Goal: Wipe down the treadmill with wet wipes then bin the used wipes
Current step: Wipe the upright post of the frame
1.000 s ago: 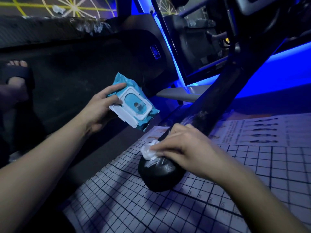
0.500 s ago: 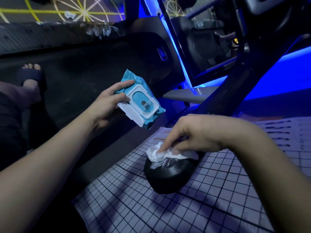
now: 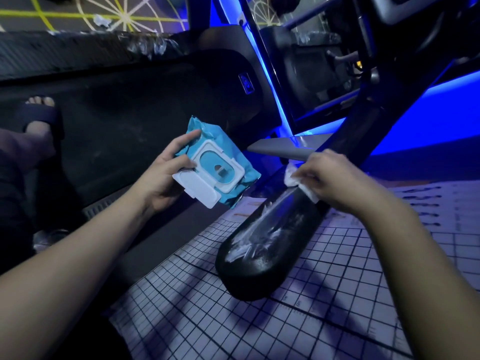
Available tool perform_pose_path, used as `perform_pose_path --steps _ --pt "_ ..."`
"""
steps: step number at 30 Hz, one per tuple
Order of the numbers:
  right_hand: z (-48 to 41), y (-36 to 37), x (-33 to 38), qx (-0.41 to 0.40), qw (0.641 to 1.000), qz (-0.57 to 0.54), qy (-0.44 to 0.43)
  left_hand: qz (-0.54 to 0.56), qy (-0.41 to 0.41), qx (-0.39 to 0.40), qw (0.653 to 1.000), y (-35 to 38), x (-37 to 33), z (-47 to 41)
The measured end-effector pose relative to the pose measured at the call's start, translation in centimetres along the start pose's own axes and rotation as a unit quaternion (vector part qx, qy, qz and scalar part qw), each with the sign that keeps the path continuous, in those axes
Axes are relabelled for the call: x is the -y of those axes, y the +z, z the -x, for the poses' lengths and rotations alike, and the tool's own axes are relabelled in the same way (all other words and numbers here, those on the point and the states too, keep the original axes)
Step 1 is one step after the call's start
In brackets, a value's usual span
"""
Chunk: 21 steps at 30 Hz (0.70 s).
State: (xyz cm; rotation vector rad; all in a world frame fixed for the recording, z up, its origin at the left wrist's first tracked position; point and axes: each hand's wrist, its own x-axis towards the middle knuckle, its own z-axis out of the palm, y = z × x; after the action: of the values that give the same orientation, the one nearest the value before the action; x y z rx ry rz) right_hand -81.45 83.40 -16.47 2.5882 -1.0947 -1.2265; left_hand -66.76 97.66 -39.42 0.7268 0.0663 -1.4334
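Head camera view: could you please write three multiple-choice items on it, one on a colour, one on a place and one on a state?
1. What colour is the soft wet-wipe pack that the left hand grips?
A. teal
B. red
C. yellow

2. Where is the crumpled white wipe?
A. tucked inside the pack
B. under the right hand, on the black rounded treadmill handrail
C. in the left hand

3. How is the pack's white plastic flip lid?
A. shut
B. torn off
C. open

Answers:
1 A, the wrapper is teal around a white frame.
2 B, the right hand's fingers hold the wipe against the handrail.
3 C, the lid is folded back and the dispensing slot is bare.
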Motion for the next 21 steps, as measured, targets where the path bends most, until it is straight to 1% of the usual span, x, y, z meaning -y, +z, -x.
perform_pose_path --steps 2,3,5,8,10,11,13,14,15,17,19,21 --pt "-0.2 0.3 -0.2 -0.010 0.999 0.006 0.038 -0.007 0.008 -0.009 1.000 -0.3 0.3 0.1" --pt "-0.2 0.6 0.3 -0.009 0.999 0.011 0.040 -0.008 0.012 -0.011 1.000 -0.5 0.3 0.2" --pt "0.3 1.1 2.6 -0.002 1.000 -0.001 0.002 0.000 0.022 -0.010 1.000 -0.7 0.2 0.3" --pt "2.2 1.9 7.1 0.033 0.994 -0.038 -0.097 0.030 0.040 -0.011 0.999 -0.9 -0.2 0.6" --pt "3.5 2.1 9.0 0.039 0.984 -0.064 -0.160 0.057 0.034 -0.027 0.997 -1.4 -0.4 0.9" --pt "3.9 2.0 9.4 0.041 0.980 -0.086 -0.176 0.071 0.027 -0.032 0.997 -1.9 -0.4 1.1" --pt "4.1 1.5 9.3 0.058 0.975 -0.121 -0.179 0.087 0.023 -0.024 0.996 -2.8 -0.4 1.4" --pt "4.0 1.3 9.0 0.064 0.975 -0.117 -0.180 0.091 0.026 -0.020 0.995 -3.2 -0.4 1.6" --pt "3.6 1.2 8.6 0.071 0.977 -0.087 -0.180 0.094 0.030 -0.020 0.995 -3.5 -0.4 1.8" --pt "2.2 0.8 7.0 0.070 0.987 -0.012 -0.146 0.094 0.035 -0.024 0.995 -3.9 -0.2 2.4" --pt "0.4 0.3 4.1 0.034 0.997 0.027 -0.070 0.098 0.035 -0.024 0.994 -4.0 0.3 3.0" --pt "-0.6 -0.1 1.4 -0.008 0.999 0.047 0.009 0.105 0.027 -0.028 0.994 -4.1 1.0 3.6"
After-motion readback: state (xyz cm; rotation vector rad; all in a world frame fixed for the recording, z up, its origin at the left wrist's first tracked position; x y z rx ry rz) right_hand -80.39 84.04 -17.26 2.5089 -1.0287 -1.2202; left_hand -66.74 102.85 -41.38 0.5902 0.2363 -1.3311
